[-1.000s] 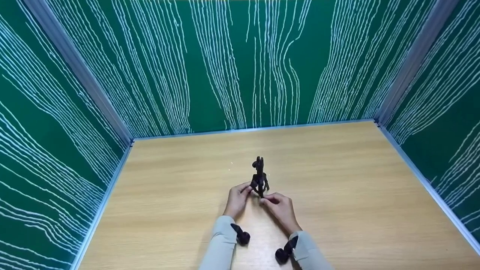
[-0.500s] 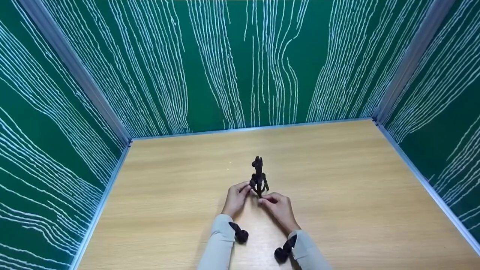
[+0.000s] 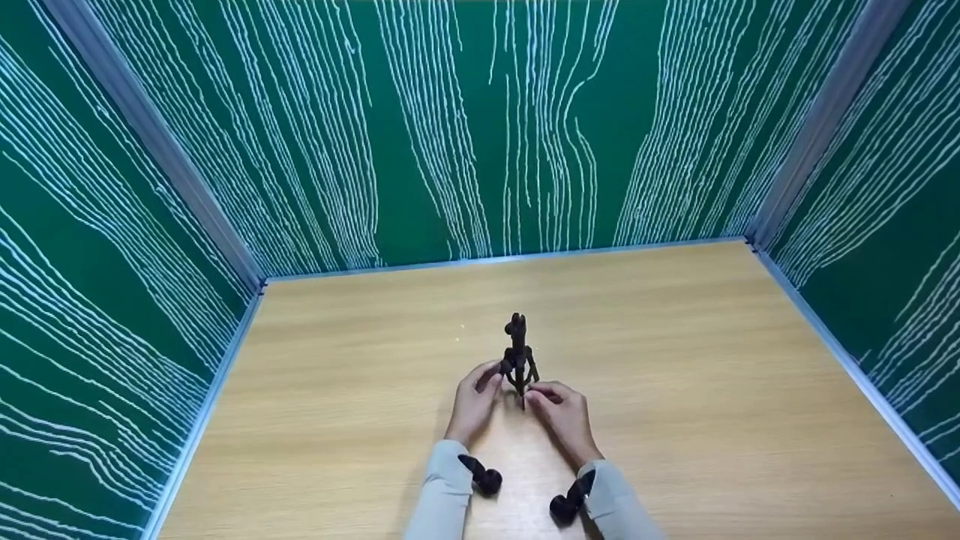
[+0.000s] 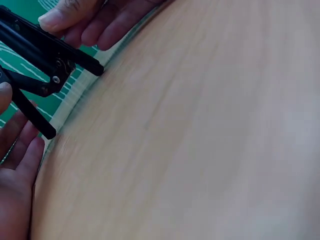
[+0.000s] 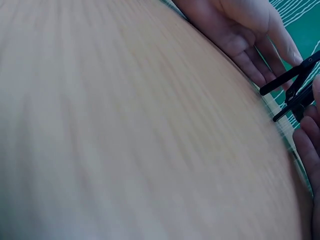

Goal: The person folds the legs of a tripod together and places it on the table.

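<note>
A small black tripod [image 3: 518,352] stands upright over the table between both hands, its legs partly spread. My left hand [image 3: 472,401] pinches one leg at the tripod's left side, thumb in front and fingers behind. From the right, my right hand [image 3: 564,416] pinches the near leg between thumb and fingers, and that leg's tip shows below the fingertips. The left wrist view has the tripod legs [image 4: 35,112] running down towards the tabletop, their rounded ends uncovered. In the right wrist view, the left thumb lies along a leg [image 5: 280,81]. The tripod's head is out of both wrist views.
A light wooden table [image 3: 360,337] lies under the hands. Green panels [image 3: 420,150] with white wavy lines wall it at the back and sides, with metal-coloured edging along the tabletop. Black wrist cameras [image 3: 489,480] stick out from the sleeves.
The right fingertips have shifted slightly up along the near leg, so its tip now shows below them. The left hand and the tripod stay almost in place.
</note>
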`<action>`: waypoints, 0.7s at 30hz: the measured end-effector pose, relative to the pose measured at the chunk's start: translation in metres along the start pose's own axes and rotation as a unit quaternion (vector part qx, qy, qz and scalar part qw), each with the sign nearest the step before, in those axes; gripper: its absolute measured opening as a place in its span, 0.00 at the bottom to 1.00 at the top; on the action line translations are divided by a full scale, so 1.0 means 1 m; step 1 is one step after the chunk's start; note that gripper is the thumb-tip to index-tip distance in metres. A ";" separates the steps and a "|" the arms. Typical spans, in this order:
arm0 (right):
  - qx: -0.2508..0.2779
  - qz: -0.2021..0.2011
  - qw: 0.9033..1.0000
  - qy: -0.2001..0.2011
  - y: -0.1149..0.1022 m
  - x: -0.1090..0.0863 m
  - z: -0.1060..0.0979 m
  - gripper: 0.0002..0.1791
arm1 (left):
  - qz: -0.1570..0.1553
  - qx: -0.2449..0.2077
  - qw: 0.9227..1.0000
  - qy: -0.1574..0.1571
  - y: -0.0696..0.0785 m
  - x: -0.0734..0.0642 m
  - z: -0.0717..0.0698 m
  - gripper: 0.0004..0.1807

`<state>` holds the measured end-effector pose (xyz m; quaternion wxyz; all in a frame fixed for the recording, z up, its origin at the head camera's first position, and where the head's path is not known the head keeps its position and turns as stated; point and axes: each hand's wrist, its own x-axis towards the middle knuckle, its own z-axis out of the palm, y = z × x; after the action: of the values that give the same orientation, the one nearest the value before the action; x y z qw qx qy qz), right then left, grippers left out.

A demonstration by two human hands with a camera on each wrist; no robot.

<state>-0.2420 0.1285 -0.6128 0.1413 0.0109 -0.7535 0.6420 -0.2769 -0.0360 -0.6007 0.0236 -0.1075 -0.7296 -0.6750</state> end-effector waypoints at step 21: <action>0.016 0.045 0.997 0.053 0.028 0.013 0.005 0.15 | 0.008 -0.038 0.998 0.055 0.007 -0.029 0.018 0.17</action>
<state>-0.2616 0.1306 -0.6377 0.1514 -0.0549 -0.7342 0.6595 -0.2451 -0.0214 -0.6007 0.0648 -0.0772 -0.6998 -0.7072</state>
